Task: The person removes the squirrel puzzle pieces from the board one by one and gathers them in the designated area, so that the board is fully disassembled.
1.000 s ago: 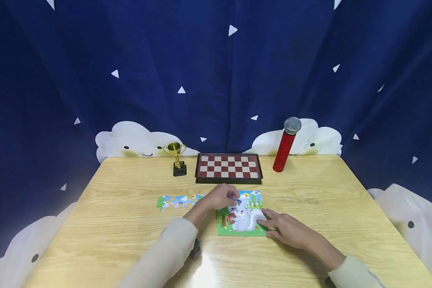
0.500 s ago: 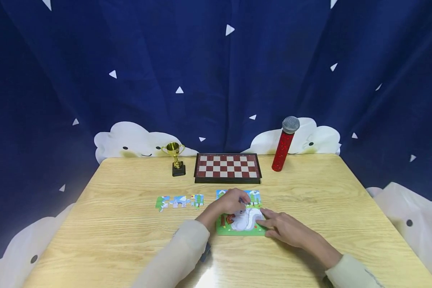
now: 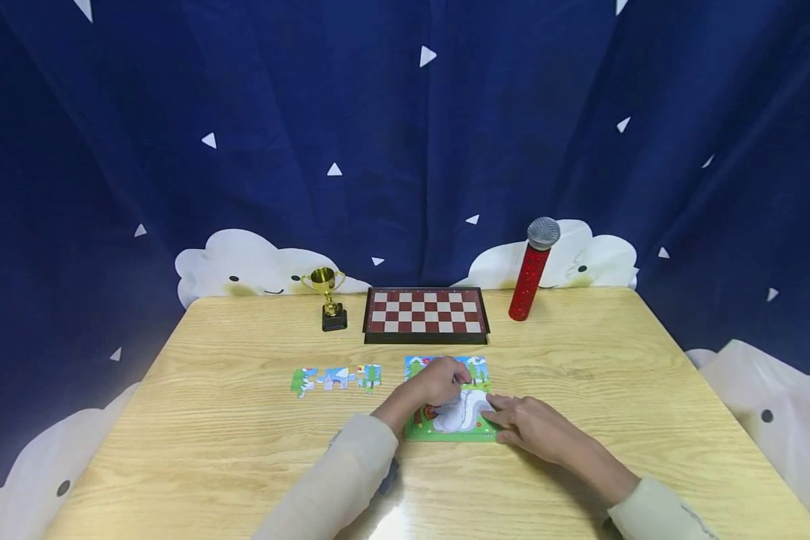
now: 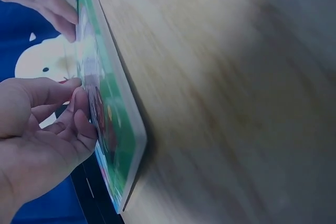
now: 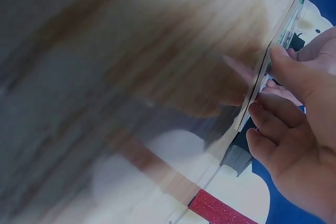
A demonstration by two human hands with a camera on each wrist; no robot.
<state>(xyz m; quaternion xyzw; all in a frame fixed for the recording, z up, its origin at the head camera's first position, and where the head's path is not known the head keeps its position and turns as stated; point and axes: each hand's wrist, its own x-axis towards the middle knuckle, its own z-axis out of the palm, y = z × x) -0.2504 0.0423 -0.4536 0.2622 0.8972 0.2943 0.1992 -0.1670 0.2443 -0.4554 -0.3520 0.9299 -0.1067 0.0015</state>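
A squirrel jigsaw puzzle (image 3: 469, 420) with a green border lies on the wooden table. My left hand (image 3: 437, 381) reaches over its middle, fingers curled and tips gathered at the picture's surface. In the left wrist view the thumb and fingertips of my left hand (image 4: 52, 114) meet close against the puzzle (image 4: 123, 145); I cannot tell whether a piece is between them. My right hand (image 3: 533, 427) rests with extended, spread fingers on the puzzle's right edge. The right wrist view shows my right hand (image 5: 294, 135) at that edge, beside the puzzle (image 5: 286, 35).
Several loose puzzle pieces (image 3: 337, 378) lie in a row left of the puzzle. Behind stand a gold trophy cup (image 3: 327, 289), a red-and-white checkered board (image 3: 425, 315) and a red microphone (image 3: 530, 277). A dark blue curtain (image 3: 378, 112) hangs beyond the table's back edge.
My left hand has moved right over the puzzle, from the upper left part to the middle, then stayed nearly still, uncovering the loose pieces' right end. My right hand has stayed in place.
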